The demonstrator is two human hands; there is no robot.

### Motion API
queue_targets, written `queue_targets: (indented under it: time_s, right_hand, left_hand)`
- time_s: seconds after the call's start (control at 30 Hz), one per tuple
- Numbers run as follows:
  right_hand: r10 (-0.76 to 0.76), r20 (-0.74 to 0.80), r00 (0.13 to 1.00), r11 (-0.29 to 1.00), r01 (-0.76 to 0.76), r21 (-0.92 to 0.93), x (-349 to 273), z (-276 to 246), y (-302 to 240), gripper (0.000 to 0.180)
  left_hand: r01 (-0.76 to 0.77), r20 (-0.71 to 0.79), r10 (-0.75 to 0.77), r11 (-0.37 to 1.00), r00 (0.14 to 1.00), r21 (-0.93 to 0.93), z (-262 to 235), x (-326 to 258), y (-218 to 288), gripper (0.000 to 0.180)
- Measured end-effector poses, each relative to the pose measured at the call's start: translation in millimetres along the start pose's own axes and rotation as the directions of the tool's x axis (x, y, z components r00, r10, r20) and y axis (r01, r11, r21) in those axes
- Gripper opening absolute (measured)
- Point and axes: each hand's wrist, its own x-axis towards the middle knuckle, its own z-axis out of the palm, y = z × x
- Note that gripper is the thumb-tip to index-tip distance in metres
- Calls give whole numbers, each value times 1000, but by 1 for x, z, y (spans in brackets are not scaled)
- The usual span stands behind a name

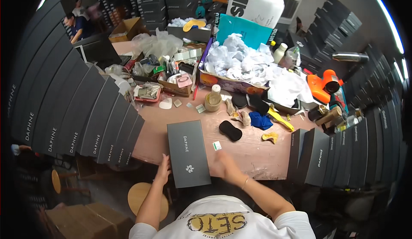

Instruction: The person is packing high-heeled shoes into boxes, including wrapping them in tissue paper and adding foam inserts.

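Note:
A dark grey lidded shoe box (188, 155) lies at the near edge of the table, in front of me. My left hand (163, 169) is at its left side, fingers stretched along the edge and seeming to touch it. To the right of the box is my right hand (226, 167), smeared by motion, so its fingers cannot be made out. A small white and green sticker (217, 146) is on the table just beyond that hand. Farther off are a black sole-shaped pad (230, 130) and a yellowish crumpled scrap (270, 137).
Shoe boxes are stacked at left (77, 106) and right (319, 157). Behind the work area stand a jar (213, 99), a yellow-handled brush (281, 119), a blue cloth (260, 120), an orange heat-gun-like tool (318, 87) and a carton of crumpled paper (236, 60). A stool (148, 201) is below.

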Motion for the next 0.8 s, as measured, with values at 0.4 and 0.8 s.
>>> queue_targets:
  time_s: [0.4, 0.8]
  right_hand:
    - [101, -271, 957, 796, -241, -555, 48, -135, 131, 56]
    - [779, 416, 469, 228, -830, 508, -18, -44, 28, 70]
  left_hand:
    - [-245, -117, 371, 786, 921, 567, 63, -4, 0, 70]
    - [146, 91, -139, 987, 986, -68, 119, 11, 4, 59]
